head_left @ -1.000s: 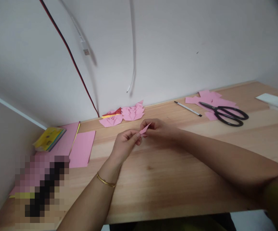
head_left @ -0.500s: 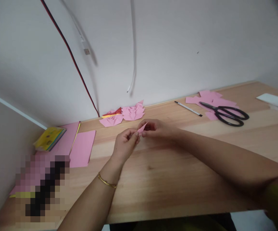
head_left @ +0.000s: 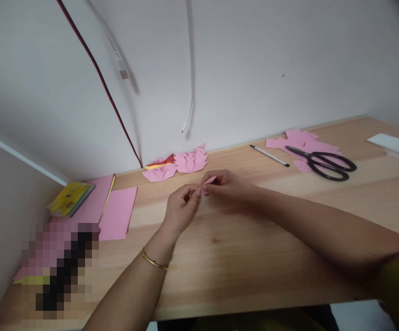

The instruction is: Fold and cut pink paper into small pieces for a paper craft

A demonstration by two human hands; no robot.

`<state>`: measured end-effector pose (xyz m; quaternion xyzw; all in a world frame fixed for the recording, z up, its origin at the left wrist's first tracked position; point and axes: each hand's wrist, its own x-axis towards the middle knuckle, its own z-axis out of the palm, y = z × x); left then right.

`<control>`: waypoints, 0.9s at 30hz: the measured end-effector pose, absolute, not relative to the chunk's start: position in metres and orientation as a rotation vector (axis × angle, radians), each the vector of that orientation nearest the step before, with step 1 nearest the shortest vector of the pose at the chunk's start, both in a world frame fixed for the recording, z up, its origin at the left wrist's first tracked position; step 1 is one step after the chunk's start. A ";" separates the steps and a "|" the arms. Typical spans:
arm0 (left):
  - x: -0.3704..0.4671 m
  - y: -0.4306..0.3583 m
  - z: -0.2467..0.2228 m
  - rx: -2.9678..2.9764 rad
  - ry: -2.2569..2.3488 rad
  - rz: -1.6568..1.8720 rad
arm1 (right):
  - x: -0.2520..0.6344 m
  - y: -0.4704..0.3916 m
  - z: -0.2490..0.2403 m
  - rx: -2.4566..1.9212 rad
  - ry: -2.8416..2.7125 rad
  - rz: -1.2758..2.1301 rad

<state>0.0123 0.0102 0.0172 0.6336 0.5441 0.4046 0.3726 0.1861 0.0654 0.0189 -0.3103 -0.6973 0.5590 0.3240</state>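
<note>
Between both hands, just above the table, is a small folded piece of pink paper (head_left: 208, 182). The fingertips of my left hand (head_left: 183, 202) pinch its lower left end. My right hand (head_left: 225, 186) grips the other side, its thumb lying along the paper and part of the piece hidden behind the fingers. Beyond the hands, against the wall, lie several folded pink paper pieces (head_left: 189, 161). A red and yellow piece (head_left: 161, 162) rests across the ones at the left.
Pink sheets (head_left: 118, 214) and a yellow packet (head_left: 71, 197) lie at left, near a pixelated patch. At right are a pen (head_left: 270, 156), black-handled scissors (head_left: 323, 163) on pink paper scraps (head_left: 303, 138), and a white object (head_left: 396, 145). Cables (head_left: 99, 73) hang along the wall.
The pink paper has tipped over to the right and lies flatter. My right thumb has come up onto it, and my left hand has shifted slightly right.
</note>
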 end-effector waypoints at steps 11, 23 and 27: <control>0.011 0.010 0.021 1.611 1.377 1.018 | 0.188 0.066 0.020 -0.891 -1.849 1.418; 0.010 0.012 0.014 1.565 1.406 1.037 | 0.188 0.071 0.013 -0.791 -1.858 1.504; 0.010 0.011 0.015 1.538 1.379 1.014 | 0.185 0.068 0.015 -0.801 -1.846 1.469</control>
